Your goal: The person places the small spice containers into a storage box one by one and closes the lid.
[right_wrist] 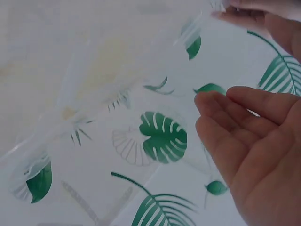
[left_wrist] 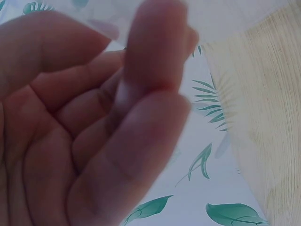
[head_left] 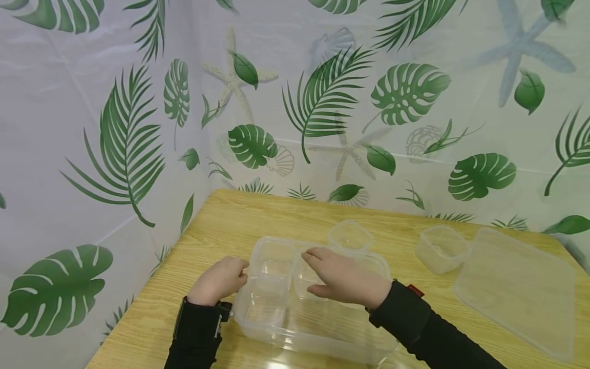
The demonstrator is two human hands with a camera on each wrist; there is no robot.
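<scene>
A large clear plastic container (head_left: 318,341) stands on the table, with small clear plastic boxes (head_left: 266,310) inside its left part. My left hand (head_left: 221,282) is beside the container's left rim, its fingers loosely bent. In the left wrist view nothing shows between the left fingers (left_wrist: 131,155); whether they touch the rim is unclear. Over the middle of the container hovers my right hand (head_left: 343,277), palm down, fingers fairly straight and thumb apart. The right wrist view shows the right hand (right_wrist: 258,146) holding nothing. It partly hides the boxes beneath it.
Behind the large container is a small clear box (head_left: 350,236). Another small clear box (head_left: 442,250) stands farther right, beside a flat translucent lid (head_left: 521,292) on the wooden table (head_left: 216,225). A leaf-patterned sheet (head_left: 295,102) hangs behind the table and along its left side.
</scene>
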